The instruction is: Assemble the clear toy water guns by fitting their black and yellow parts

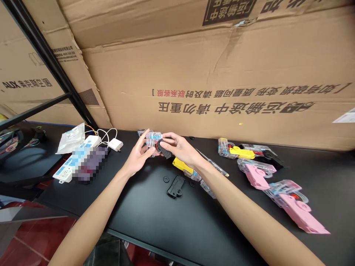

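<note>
My left hand (140, 153) grips a transparent plastic toy body (152, 142) with blue parts inside. My right hand (177, 147) pinches a black plastic part (165, 151) against that body. Below them on the black table lie a matching black plastic part (175, 186) and small black discs (166, 179). A yellow piece (181, 165), a transparent shell (207, 189) and a screwdriver (213, 162) sit near my right forearm. Further right are assembled toys: a yellow one (238, 151) and pink ones (256, 176) (299, 214).
A white power strip (66, 166) with a white charger (115, 145) and cables lies at the left, beside a white bag (70, 140) and a pixelated object (88, 164). Large cardboard sheets (194, 74) stand along the table's back edge.
</note>
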`<state>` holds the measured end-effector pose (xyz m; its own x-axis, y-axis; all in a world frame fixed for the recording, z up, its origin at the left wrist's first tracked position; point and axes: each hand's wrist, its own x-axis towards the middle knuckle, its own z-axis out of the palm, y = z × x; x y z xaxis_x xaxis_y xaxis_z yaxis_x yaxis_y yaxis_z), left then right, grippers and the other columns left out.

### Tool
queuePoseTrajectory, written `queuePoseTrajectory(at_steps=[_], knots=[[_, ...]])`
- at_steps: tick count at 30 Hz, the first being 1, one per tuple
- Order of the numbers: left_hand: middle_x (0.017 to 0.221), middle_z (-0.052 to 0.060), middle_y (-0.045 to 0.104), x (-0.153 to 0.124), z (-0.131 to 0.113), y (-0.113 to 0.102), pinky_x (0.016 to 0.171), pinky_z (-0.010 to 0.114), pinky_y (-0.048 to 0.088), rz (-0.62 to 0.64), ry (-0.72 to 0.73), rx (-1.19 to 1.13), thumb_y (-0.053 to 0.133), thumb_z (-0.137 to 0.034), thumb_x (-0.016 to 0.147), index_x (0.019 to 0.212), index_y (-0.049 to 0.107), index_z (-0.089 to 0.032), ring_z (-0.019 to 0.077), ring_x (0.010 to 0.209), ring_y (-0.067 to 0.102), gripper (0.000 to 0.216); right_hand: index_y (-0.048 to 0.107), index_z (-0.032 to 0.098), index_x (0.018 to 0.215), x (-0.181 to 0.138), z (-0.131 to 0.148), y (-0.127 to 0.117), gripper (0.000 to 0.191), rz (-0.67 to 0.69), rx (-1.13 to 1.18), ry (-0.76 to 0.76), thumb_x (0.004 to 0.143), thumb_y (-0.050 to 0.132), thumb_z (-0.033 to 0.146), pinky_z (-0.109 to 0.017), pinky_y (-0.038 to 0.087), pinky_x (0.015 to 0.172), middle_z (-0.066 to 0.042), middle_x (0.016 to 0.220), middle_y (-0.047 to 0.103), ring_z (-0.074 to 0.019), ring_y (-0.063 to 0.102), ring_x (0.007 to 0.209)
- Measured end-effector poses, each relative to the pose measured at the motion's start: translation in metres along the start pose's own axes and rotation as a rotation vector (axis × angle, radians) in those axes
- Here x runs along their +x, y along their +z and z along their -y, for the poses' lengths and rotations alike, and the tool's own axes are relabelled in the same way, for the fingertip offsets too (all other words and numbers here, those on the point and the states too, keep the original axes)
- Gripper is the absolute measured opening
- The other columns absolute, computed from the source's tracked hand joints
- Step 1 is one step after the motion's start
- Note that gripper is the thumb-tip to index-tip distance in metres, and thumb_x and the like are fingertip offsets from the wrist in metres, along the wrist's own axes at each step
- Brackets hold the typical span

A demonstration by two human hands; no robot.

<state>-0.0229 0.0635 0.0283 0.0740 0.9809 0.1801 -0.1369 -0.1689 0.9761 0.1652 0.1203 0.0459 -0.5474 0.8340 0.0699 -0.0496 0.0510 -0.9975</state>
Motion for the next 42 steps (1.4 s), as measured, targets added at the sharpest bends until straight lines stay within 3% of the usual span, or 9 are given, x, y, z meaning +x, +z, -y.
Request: queuePoseTrajectory(at_steps=[6,11,16,22,27,33,42], knots=[[0.145,0.013,0.052,0.000,0.000,0.001,0.100,0.050,0.057,0.004,-0.005,0.031,0.071,-0.038,0.087,0.154,0.031,-0.031,0.0322,0.131,0.054,0.079,0.057,0.023,0.116,-0.002,-0.002,0.007,0.038,0.026,0.114,0.073,0.087,0.070,0.044,-0.039,0.058,0.080,-0.005,0.096,0.075,-0.0189,0.072,0.082],[0.144,0.014,0.053,0.000,-0.001,0.001,0.099,0.049,0.058,0.005,-0.015,0.030,0.073,-0.038,0.086,0.151,0.035,-0.029,0.0317,0.132,0.053,0.076,0.058,0.023,0.119,0.000,-0.007,0.010,0.028,0.015,0.109,0.044,0.095,0.060,0.037,-0.031,0.055,0.072,-0.005,0.107,0.071,-0.0137,0.067,0.079],[0.143,0.014,0.054,0.001,-0.002,-0.003,0.098,0.048,0.058,-0.030,-0.021,0.047,0.075,-0.040,0.084,0.147,0.037,-0.028,0.0314,0.129,0.056,0.074,0.057,0.026,0.133,0.000,-0.007,0.008,0.044,0.111,0.118,0.026,0.090,0.066,0.032,-0.038,0.055,0.093,-0.008,0.150,0.051,-0.0183,0.064,0.106],[0.148,0.014,0.049,0.002,0.003,-0.005,0.102,0.046,0.055,-0.081,0.032,0.101,0.076,-0.041,0.083,0.145,0.039,-0.029,0.0296,0.127,0.058,0.073,0.060,0.027,0.133,0.000,-0.008,0.009,0.048,0.096,0.194,0.022,0.087,0.072,0.033,-0.047,0.053,0.105,-0.007,0.160,0.040,-0.0255,0.059,0.125],[0.152,0.013,0.046,0.001,0.002,-0.001,0.105,0.046,0.052,-0.087,0.076,0.112,0.075,-0.042,0.084,0.152,0.030,-0.033,0.0288,0.130,0.055,0.082,0.063,0.029,0.128,0.000,-0.008,0.013,0.047,0.056,0.253,0.000,0.083,0.076,0.034,-0.046,0.054,0.104,-0.006,0.158,0.043,-0.0270,0.052,0.134],[0.155,0.012,0.043,0.001,-0.001,-0.001,0.099,0.046,0.057,-0.069,0.080,0.109,0.075,-0.044,0.083,0.146,0.036,-0.032,0.0299,0.131,0.054,0.074,0.065,0.026,0.123,0.000,-0.009,0.018,0.047,0.019,0.317,0.020,0.079,0.079,0.036,-0.044,0.052,0.105,-0.008,0.144,0.059,-0.0243,0.061,0.122],[0.158,0.012,0.037,0.001,0.001,0.000,0.089,0.046,0.063,-0.094,0.034,0.054,0.077,-0.044,0.080,0.147,0.037,-0.033,0.0326,0.130,0.055,0.078,0.066,0.028,0.120,0.000,-0.005,0.017,0.045,-0.101,0.211,-0.053,0.078,0.080,0.035,-0.043,0.041,0.115,-0.007,0.138,0.063,-0.0224,0.054,0.132]])
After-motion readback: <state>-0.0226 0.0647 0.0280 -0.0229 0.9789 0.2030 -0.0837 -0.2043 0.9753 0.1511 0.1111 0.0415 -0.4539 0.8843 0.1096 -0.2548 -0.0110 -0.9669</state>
